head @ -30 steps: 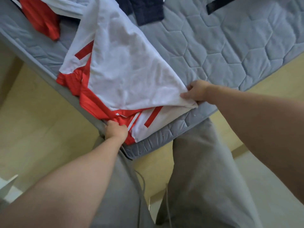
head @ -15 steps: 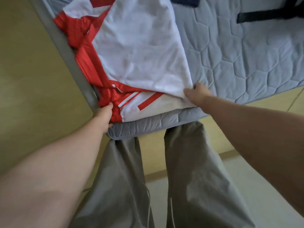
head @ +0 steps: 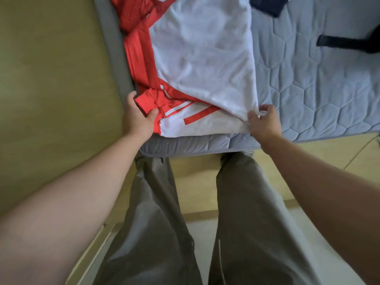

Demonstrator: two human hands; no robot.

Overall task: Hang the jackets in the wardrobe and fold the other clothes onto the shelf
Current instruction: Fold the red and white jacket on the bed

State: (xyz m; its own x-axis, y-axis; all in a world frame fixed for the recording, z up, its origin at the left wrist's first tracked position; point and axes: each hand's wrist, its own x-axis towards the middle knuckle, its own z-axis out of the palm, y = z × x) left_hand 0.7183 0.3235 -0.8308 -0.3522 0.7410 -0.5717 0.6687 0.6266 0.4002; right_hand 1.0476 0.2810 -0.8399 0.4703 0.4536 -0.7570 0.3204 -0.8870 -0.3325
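Note:
A white and red jacket (head: 201,58) lies spread on the grey quilted mattress (head: 308,95), near its front left corner. My left hand (head: 137,118) grips the red cuff of a sleeve at the jacket's lower left. My right hand (head: 264,123) pinches the white fabric at the jacket's lower right corner, where a folded white layer meets the hem. Red stripes show on the white panel between my two hands.
A dark navy garment (head: 269,5) lies at the mattress's far side and a black strap (head: 347,43) lies at the right. A wooden panel (head: 57,83) runs along the bed's left side. My legs in grey trousers (head: 242,223) stand against the mattress edge.
The view has swung so the jacket lies squarer before me. My left hand has taken hold of the red cuff, and my right hand keeps its pinch on the white corner.

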